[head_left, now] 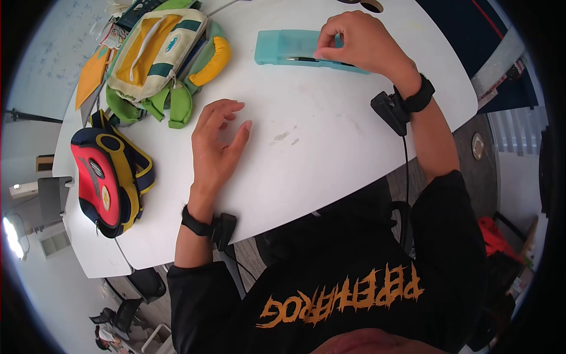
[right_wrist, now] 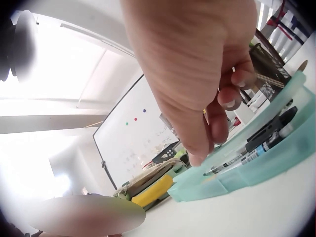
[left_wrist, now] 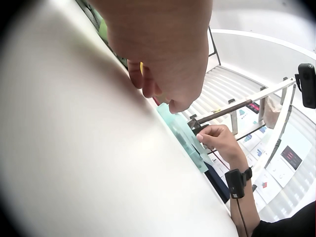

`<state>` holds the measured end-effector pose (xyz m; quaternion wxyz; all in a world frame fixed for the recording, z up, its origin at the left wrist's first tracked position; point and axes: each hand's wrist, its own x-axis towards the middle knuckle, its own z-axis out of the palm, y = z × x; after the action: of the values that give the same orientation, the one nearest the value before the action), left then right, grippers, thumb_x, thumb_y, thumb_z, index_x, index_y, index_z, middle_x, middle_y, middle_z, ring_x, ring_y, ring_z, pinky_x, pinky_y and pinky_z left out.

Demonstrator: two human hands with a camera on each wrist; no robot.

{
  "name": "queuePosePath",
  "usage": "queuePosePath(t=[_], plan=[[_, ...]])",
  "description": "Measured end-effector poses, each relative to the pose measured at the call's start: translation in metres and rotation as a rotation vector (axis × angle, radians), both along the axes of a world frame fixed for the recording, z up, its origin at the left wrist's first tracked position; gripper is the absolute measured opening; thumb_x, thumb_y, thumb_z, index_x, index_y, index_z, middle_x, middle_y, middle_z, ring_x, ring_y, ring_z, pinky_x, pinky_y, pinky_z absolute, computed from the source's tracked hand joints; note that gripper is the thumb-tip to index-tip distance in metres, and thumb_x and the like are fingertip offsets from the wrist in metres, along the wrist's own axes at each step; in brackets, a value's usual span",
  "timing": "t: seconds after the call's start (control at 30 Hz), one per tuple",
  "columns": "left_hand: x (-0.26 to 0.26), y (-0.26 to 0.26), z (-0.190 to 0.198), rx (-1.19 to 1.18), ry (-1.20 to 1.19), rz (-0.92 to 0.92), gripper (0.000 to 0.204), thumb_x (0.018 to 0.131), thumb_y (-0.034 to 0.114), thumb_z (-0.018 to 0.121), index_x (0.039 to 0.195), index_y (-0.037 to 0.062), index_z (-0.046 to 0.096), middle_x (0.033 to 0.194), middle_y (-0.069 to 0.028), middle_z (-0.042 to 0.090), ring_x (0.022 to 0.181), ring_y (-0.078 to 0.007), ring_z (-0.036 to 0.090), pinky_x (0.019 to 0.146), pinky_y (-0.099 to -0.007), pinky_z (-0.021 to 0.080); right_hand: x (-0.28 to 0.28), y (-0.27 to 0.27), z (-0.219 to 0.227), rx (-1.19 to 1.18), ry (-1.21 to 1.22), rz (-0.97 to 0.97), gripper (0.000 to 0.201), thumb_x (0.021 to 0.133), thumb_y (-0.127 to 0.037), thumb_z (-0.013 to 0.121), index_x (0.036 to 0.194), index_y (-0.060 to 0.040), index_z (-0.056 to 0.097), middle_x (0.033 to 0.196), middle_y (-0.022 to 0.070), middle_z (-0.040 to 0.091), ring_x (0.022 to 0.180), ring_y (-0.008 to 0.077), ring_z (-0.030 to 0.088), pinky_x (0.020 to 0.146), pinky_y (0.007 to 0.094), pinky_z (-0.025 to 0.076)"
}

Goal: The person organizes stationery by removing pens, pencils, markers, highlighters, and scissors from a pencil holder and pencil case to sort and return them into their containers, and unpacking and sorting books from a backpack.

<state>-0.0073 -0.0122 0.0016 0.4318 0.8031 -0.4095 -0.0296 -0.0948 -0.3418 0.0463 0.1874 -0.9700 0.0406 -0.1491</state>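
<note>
A translucent teal pencil case [head_left: 277, 47] lies at the table's far side. In the right wrist view its lid [right_wrist: 296, 89] stands partly raised, with several pens [right_wrist: 266, 143] inside, one of them black. My right hand [head_left: 362, 44] is over the case, and its thumb and index finger pinch at the lid's edge; the other fingers are curled. My left hand [head_left: 215, 144] hovers over the white table with nothing in it. Its fingers are loosely bent and the thumb stands apart. In the left wrist view this left hand [left_wrist: 163, 59] partly covers what lies beyond.
On the left of the table [head_left: 312, 130] lie a green and cream backpack [head_left: 156, 53] with a yellow part and a red, navy and yellow bag [head_left: 103, 180]. An orange envelope [head_left: 91, 76] is beside the backpack. A round brown object [head_left: 371, 6] sits at the far edge.
</note>
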Motion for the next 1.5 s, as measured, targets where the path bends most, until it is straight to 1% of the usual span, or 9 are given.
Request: queuePosePath(t=[0.13,0.47,0.57,0.63,0.67,0.73,0.93,1.37,1.5], plan=[[-0.001,0.000,0.002,0.001,-0.002,-0.002,0.031,0.089,0.008,0.081,0.119,0.0036,0.073,0.124,-0.0098,0.071,0.099,-0.0225,0.067,0.086,-0.0340,0.054,0.001,-0.003,-0.003,-0.011,0.032,0.022,0.016,0.081,-0.027,0.086,0.080,-0.0111,0.080,0.077,0.0048,0.076,0.073,0.0208,0.072,0.067,0.0343,0.055],[0.000,0.000,0.001,-0.019,-0.023,-0.015,0.029,0.089,0.007,0.080,0.116,0.0029,0.073,0.124,-0.0107,0.070,0.096,-0.0225,0.067,0.083,-0.0339,0.055,0.002,0.001,0.001,0.009,0.111,-0.011,0.013,0.078,-0.022,0.086,0.083,-0.0123,0.078,0.074,0.0019,0.072,0.070,0.0207,0.070,0.065,0.0338,0.053],[-0.001,0.001,0.002,-0.005,-0.034,-0.012,0.029,0.089,0.007,0.080,0.116,0.0028,0.072,0.123,-0.0111,0.070,0.095,-0.0225,0.067,0.082,-0.0337,0.056,0.003,0.002,-0.002,-0.016,0.147,-0.047,0.023,0.076,-0.021,0.089,0.095,-0.0153,0.077,0.092,0.0018,0.075,0.083,0.0212,0.072,0.071,0.0344,0.055],[-0.001,0.001,0.003,0.012,0.030,0.005,0.030,0.088,0.004,0.079,0.118,0.0035,0.073,0.126,-0.0105,0.070,0.103,-0.0212,0.067,0.088,-0.0334,0.054,0.003,0.000,-0.009,-0.031,0.008,-0.028,0.040,0.074,-0.021,0.091,0.110,-0.0161,0.074,0.114,0.0035,0.073,0.104,0.0232,0.069,0.084,0.0368,0.056],[-0.001,0.001,0.003,0.007,0.023,0.007,0.030,0.088,0.004,0.079,0.118,0.0035,0.073,0.126,-0.0105,0.070,0.103,-0.0212,0.067,0.088,-0.0334,0.054,0.004,-0.001,-0.011,-0.036,0.002,-0.027,0.040,0.074,-0.021,0.091,0.110,-0.0161,0.074,0.114,0.0035,0.073,0.104,0.0232,0.069,0.084,0.0368,0.056],[0.000,0.001,0.002,0.018,0.001,-0.002,0.029,0.088,0.005,0.079,0.117,0.0037,0.073,0.126,-0.0104,0.070,0.103,-0.0217,0.067,0.088,-0.0337,0.054,0.006,-0.004,-0.016,-0.066,-0.066,0.013,0.053,0.073,-0.021,0.092,0.122,-0.0149,0.071,0.132,0.0058,0.068,0.122,0.0277,0.063,0.098,0.0406,0.054],[-0.002,0.002,0.005,0.000,0.046,0.002,0.028,0.089,0.005,0.079,0.116,0.0042,0.073,0.126,-0.0098,0.070,0.102,-0.0208,0.068,0.088,-0.0336,0.054,0.007,-0.007,-0.018,-0.003,-0.045,0.007,0.066,0.074,-0.021,0.091,0.135,-0.0134,0.066,0.138,0.0092,0.068,0.128,0.0323,0.061,0.108,0.0447,0.050],[0.000,0.002,0.005,-0.022,0.030,-0.016,0.029,0.088,0.005,0.079,0.117,0.0054,0.073,0.125,-0.0098,0.070,0.098,-0.0206,0.068,0.085,-0.0337,0.054,0.008,-0.022,-0.015,0.109,0.035,-0.028,0.063,0.079,-0.025,0.087,0.136,-0.0130,0.064,0.127,0.0135,0.074,0.116,0.0346,0.070,0.101,0.0424,0.055],[-0.005,0.004,0.002,-0.003,0.000,-0.004,0.029,0.088,0.006,0.080,0.116,0.0038,0.073,0.123,-0.0105,0.070,0.095,-0.0218,0.068,0.085,-0.0340,0.056,0.002,-0.032,-0.012,0.070,0.109,-0.062,0.064,0.073,-0.023,0.085,0.133,-0.0124,0.067,0.124,0.0147,0.075,0.115,0.0348,0.071,0.100,0.0416,0.056]])
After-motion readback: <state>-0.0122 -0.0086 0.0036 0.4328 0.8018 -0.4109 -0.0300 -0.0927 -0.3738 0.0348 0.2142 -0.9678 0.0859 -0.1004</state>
